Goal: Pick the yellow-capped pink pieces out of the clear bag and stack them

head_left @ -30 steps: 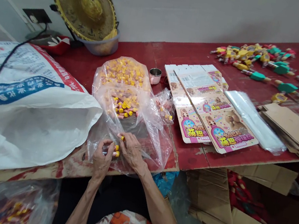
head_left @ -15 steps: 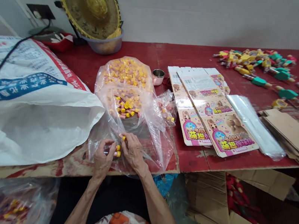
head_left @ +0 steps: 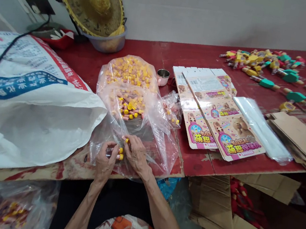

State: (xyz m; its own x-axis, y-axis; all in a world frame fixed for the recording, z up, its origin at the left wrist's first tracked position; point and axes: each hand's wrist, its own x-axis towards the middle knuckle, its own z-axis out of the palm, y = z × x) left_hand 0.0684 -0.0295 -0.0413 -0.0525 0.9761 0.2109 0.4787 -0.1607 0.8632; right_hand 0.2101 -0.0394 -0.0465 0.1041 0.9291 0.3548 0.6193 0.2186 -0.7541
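Observation:
My left hand [head_left: 105, 161] is closed around small yellow-capped tubes [head_left: 120, 153], whose caps point right. Close beside it, my right hand [head_left: 136, 153] pinches another small yellow-capped tube [head_left: 127, 140] between thumb and fingers. Both hands are over the front of a large clear plastic bag [head_left: 161, 150] lying on the red table. Deeper in that bag is a heap of similar yellow-capped tubes [head_left: 132, 74], some loose near its mouth. What fills the tubes is too small to make out.
A white woven sack [head_left: 37, 131] lies open at the left. Printed cards [head_left: 221, 121], clear plastic sleeves [head_left: 261, 127] and brown cardboard [head_left: 303, 138] lie to the right. Behind are a pink metal cup [head_left: 162, 77], a straw hat [head_left: 92, 0] and colourful toys [head_left: 265, 62]. Cardboard boxes [head_left: 214, 201] stand below.
The view has shifted very slightly. Both hands keep almost the same place and the same hold on the tubes.

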